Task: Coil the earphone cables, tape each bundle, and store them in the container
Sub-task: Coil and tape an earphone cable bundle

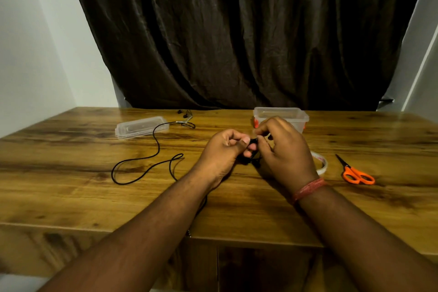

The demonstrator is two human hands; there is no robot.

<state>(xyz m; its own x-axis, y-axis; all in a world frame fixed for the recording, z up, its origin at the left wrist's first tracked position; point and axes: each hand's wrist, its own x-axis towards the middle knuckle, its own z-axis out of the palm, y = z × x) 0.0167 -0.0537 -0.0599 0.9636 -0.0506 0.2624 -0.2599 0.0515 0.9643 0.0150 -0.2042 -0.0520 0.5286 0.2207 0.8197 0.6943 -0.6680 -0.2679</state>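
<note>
Both hands meet above the table in front of the container: left hand and right hand pinch a small black cable bundle. Loose cable left of container, past lid. Tape and scissors near its right.
</note>
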